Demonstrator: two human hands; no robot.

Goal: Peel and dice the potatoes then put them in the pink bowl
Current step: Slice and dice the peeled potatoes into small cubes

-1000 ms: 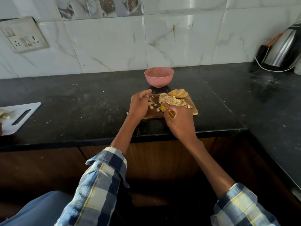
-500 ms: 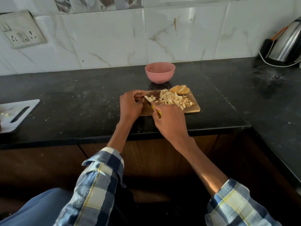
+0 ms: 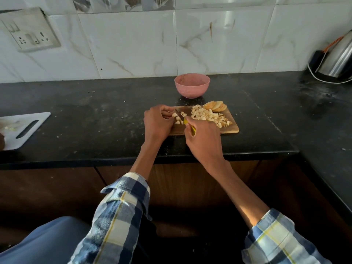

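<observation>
One wooden cutting board (image 3: pixel 231 128) is lying on the black tabletop (image 3: pixel 95 121), and everything else is being placed here against that board. One pink bowl (image 3: pixel 192 85) is standing just behind the board's far edge, apart from it, its inside looking empty. On the board one pile of diced potato (image 3: pixel 206 115) is sitting near the middle, too many cubes to count, and a few potato slices (image 3: pixel 215 106), about three, are leaning together at the far right corner. A small cluster of potato pieces (image 3: pixel 177 117) is lying at the board's left end, where the left hand (image 3: pixel 157 122) is curling closed over them and hiding part of the board's left edge. The right hand (image 3: pixel 204 141) is gripping one yellow-handled knife (image 3: pixel 185 121) at the board's near edge, the blade pointing up-left into that cluster and the hand covering the board's near middle. Far left of the board one white cutting board (image 3: pixel 26 128) is resting with scraps on it. Far right and behind, one steel kettle (image 3: pixel 339 58) is standing by the tiled wall (image 3: pixel 133 44), and one socket plate (image 3: pixel 30 33) is sitting on the wall far left.
</observation>
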